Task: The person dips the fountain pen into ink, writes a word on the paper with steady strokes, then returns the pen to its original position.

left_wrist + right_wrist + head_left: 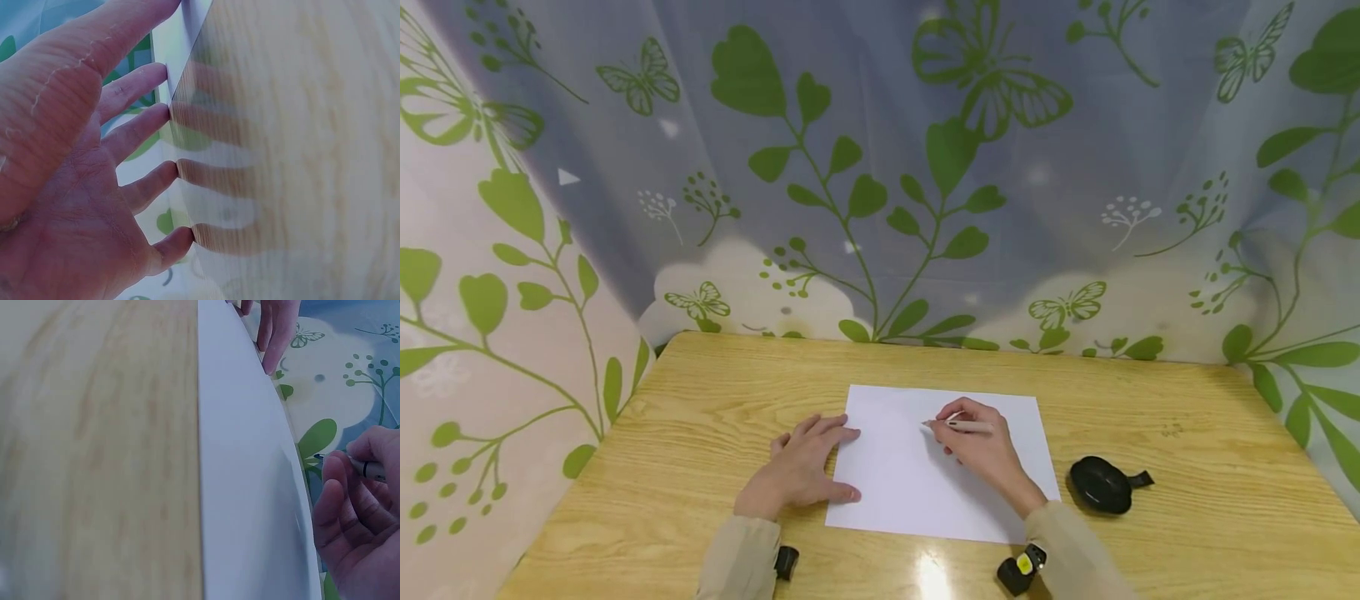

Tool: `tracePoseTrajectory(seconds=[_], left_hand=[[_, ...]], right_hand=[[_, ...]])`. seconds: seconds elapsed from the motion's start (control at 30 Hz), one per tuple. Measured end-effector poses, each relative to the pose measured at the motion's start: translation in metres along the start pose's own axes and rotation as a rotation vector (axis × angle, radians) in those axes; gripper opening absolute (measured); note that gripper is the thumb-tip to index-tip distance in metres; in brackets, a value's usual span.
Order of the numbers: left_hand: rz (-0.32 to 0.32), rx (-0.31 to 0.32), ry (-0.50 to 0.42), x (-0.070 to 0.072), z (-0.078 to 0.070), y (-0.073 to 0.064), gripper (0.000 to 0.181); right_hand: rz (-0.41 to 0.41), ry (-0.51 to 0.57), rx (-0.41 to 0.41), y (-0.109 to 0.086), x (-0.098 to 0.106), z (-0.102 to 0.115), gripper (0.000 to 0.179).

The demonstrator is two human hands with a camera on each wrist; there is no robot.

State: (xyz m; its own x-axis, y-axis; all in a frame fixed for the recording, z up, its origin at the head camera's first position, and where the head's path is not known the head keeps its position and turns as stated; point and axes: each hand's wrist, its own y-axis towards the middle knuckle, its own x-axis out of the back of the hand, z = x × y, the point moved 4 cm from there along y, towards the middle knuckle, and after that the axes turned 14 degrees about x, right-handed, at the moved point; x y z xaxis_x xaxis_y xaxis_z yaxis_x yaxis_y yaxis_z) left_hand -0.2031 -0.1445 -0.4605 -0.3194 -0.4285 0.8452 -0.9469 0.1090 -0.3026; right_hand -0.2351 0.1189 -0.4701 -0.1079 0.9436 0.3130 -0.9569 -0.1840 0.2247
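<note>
A white sheet of paper [895, 483] lies on the wooden table in front of the person. Over its upper middle, the right hand [983, 448] pinches a whitish pen [973, 427] between thumb and fingers, the tip pointing left and close over the sheet. No marks show on the paper. The left hand [801, 467] rests at the sheet's left edge with its fingers spread, thumb and a fingertip overlapping the paper. In the left wrist view its straight fingers [147, 187] touch the tabletop. The right wrist view shows the pen [374, 470] in the curled right fingers.
To the right of the paper sits a black, shallow rounded object [1101, 485] with a short tab. The wooden table [722, 392] meets a leaf-and-butterfly patterned curtain [865, 208] at its back edge. Small black devices [787, 562] are worn at the wrists.
</note>
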Motion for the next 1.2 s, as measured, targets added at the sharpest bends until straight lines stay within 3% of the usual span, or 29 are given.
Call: tracePoseTrajectory(seconds=[0.37,1.2], left_hand=[[-0.002,0.010,0.009,0.000,-0.001,0.000,0.078],[-0.002,0.007,0.013,0.001,-0.002,-0.002,0.077]], right_hand=[[0.005,0.010,-0.025,0.002,-0.009,-0.002,0.007],[0.022,-0.016,0.000,0.011,-0.016,-0.002,0.003]])
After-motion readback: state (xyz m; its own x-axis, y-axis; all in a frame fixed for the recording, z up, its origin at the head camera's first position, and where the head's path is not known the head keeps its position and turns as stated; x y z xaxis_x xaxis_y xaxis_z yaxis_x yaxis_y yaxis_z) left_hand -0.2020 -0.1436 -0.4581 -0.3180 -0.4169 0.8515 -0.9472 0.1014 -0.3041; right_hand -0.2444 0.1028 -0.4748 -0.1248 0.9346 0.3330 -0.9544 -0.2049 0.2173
